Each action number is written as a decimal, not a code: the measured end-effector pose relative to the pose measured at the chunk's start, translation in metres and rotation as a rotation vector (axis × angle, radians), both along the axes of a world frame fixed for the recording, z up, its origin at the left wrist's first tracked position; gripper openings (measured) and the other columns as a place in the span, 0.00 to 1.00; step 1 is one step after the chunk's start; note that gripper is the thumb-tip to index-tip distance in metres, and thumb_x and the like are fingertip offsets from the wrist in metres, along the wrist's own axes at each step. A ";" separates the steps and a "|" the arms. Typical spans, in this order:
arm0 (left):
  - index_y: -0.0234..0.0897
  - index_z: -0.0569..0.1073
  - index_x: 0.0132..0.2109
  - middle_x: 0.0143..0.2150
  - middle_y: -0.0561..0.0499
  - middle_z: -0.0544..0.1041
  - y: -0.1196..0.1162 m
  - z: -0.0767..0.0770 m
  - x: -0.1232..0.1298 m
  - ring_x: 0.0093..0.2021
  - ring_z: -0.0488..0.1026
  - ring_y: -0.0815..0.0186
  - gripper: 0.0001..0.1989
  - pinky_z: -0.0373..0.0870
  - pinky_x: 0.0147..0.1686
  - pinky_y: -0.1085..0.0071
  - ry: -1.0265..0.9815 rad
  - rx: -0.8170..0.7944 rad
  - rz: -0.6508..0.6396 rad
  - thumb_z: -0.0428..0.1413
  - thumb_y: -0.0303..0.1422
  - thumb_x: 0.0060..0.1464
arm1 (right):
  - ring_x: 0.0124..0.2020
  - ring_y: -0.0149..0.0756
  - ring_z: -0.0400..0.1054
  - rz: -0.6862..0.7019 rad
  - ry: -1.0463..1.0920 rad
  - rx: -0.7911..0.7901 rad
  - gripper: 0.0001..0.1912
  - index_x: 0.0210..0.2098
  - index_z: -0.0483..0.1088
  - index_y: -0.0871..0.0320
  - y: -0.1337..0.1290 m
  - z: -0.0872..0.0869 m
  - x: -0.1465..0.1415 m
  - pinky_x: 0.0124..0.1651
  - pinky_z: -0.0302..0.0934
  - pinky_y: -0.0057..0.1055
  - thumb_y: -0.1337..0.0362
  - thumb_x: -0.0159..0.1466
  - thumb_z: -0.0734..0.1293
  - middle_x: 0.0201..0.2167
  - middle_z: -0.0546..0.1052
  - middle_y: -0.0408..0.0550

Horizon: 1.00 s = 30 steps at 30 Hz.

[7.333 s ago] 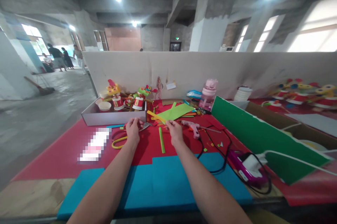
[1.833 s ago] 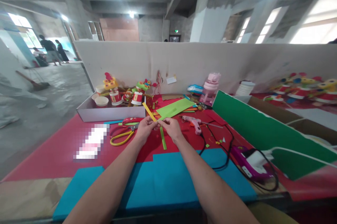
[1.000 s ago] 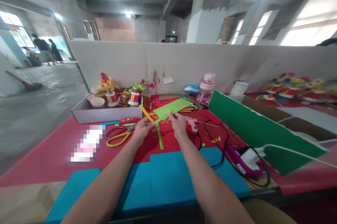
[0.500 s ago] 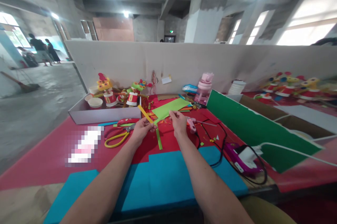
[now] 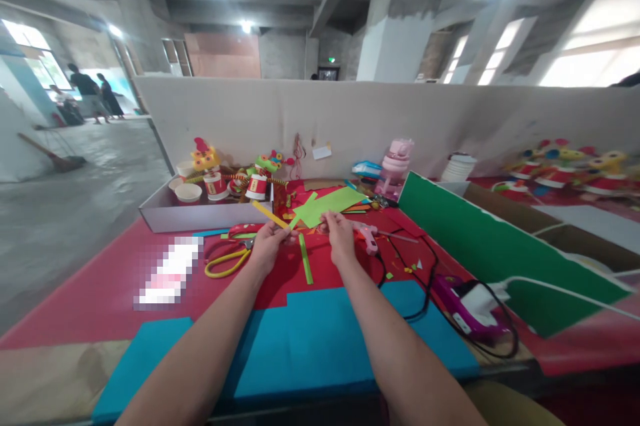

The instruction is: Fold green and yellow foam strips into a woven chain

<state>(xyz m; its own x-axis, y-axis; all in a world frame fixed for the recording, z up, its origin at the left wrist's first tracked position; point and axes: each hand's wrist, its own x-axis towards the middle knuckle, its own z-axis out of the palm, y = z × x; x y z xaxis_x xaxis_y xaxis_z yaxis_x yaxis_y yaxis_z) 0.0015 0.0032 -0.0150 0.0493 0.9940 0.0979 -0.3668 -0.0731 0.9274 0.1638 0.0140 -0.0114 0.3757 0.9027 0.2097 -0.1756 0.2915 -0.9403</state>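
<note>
Left hand (image 5: 270, 249): pinched a yellow strip (image 5: 269, 214), which slanted toward the far left.
Right hand (image 5: 341, 236): fingertips drawn together by the green sheet (image 5: 334, 206); whether they gripped anything, could not tell.
Scissors (image 5: 235, 269): lay left of the left hand.
Glue gun (image 5: 370, 239): lay just right of the right hand.

Left hand (image 5: 267, 250) pinches a yellow paper strip (image 5: 269, 213); right hand (image 5: 341, 238) is near the pink glue gun (image 5: 370, 239)
</note>
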 end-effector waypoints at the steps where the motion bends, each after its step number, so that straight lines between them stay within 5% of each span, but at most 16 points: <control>1: 0.34 0.68 0.31 0.26 0.50 0.78 0.002 -0.001 -0.001 0.24 0.72 0.70 0.20 0.66 0.28 0.73 -0.036 -0.012 0.022 0.68 0.37 0.34 | 0.25 0.30 0.65 0.099 -0.025 -0.023 0.22 0.29 0.70 0.59 -0.002 -0.001 -0.005 0.30 0.61 0.27 0.44 0.52 0.68 0.27 0.74 0.45; 6: 0.33 0.69 0.26 0.20 0.55 0.71 0.006 -0.006 -0.002 0.20 0.66 0.73 0.18 0.61 0.24 0.75 -0.028 -0.029 0.060 0.69 0.37 0.33 | 0.30 0.32 0.69 0.390 -0.148 -0.038 0.21 0.30 0.72 0.59 -0.014 -0.003 -0.027 0.35 0.63 0.28 0.48 0.46 0.74 0.27 0.76 0.44; 24: 0.31 0.74 0.26 0.19 0.53 0.71 0.005 -0.005 -0.001 0.20 0.64 0.73 0.16 0.58 0.24 0.75 0.044 0.019 0.031 0.68 0.39 0.36 | 0.25 0.34 0.69 0.305 -0.291 0.010 0.20 0.23 0.70 0.58 -0.013 -0.003 -0.020 0.31 0.63 0.30 0.46 0.48 0.72 0.21 0.76 0.44; 30: 0.31 0.74 0.26 0.20 0.53 0.72 0.010 -0.008 -0.007 0.21 0.66 0.73 0.15 0.61 0.25 0.74 0.019 0.027 0.118 0.67 0.39 0.36 | 0.27 0.36 0.70 0.256 -0.296 0.014 0.19 0.24 0.71 0.58 -0.005 -0.008 -0.015 0.33 0.62 0.31 0.47 0.47 0.72 0.22 0.77 0.44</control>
<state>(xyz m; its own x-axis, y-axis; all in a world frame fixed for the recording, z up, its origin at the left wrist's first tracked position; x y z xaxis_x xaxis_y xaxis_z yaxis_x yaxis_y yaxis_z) -0.0053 0.0134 -0.0231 -0.0658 0.9900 0.1248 -0.3369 -0.1398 0.9311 0.1492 0.0089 -0.0199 0.0597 0.9558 0.2879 0.0338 0.2863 -0.9575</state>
